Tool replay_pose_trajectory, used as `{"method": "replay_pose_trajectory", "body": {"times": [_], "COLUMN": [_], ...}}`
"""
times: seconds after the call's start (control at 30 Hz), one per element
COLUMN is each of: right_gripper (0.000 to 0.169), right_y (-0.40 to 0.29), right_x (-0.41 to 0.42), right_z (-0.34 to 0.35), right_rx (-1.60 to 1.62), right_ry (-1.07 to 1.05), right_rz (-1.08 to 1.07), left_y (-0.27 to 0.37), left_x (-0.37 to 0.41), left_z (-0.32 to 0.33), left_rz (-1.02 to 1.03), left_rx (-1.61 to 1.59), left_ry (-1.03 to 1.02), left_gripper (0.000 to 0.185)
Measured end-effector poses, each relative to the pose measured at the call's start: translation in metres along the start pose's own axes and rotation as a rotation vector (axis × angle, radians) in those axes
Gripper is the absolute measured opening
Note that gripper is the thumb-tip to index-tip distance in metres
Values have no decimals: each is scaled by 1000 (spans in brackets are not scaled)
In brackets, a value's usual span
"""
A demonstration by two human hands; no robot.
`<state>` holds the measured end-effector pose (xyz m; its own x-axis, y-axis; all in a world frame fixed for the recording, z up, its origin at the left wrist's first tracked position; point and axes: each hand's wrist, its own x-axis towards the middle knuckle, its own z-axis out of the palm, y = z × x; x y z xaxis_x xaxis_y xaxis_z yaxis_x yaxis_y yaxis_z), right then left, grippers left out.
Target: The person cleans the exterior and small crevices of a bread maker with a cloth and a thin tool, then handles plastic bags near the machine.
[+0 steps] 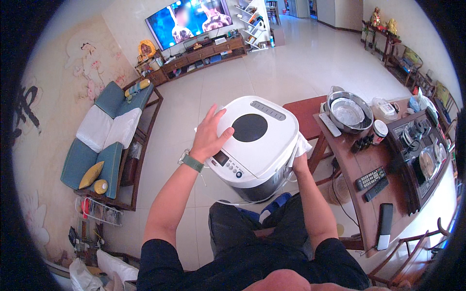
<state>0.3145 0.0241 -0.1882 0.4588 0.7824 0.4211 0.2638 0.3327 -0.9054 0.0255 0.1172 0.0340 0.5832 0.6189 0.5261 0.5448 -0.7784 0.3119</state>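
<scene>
A white bread machine (269, 152) with a round dark window in its lid, a small display and buttons stands before me, its lid down. My left hand (211, 136) rests on the left edge of the lid, fingers spread; a watch with a green strap is on that wrist. At the machine's right side my right hand (300, 162) holds a white cloth (303, 145) against the casing; its fingers are partly hidden. A pale cord (233, 204) loops around the lower front of the machine.
A wooden table (346, 160) on the right bears a metal bowl (366, 125), a jar (379, 129), remote controls (370, 178) and a tea tray (397, 131). A red-brown stool (304, 109) stands behind the machine. Left is a cushioned wooden sofa (145, 152).
</scene>
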Motion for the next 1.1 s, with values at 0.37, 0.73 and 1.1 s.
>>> {"method": "replay_pose_trajectory", "body": {"times": [0.37,0.73,1.1], "right_gripper": [59,62,66], "right_y": [-22,-17,-28], "right_x": [-34,-79,-111], "right_z": [-1,11,31], "right_rx": [-231,-116,-31], "right_ry": [76,150,184], "right_rz": [-116,40,112], "left_y": [-6,-12,-25], "left_x": [7,16,30], "left_z": [3,4,8], "left_rz": [113,158,258], "left_rx": [-21,-110,-195], "left_ry": [-54,-148,-245], "left_gripper": [73,71,66]}}
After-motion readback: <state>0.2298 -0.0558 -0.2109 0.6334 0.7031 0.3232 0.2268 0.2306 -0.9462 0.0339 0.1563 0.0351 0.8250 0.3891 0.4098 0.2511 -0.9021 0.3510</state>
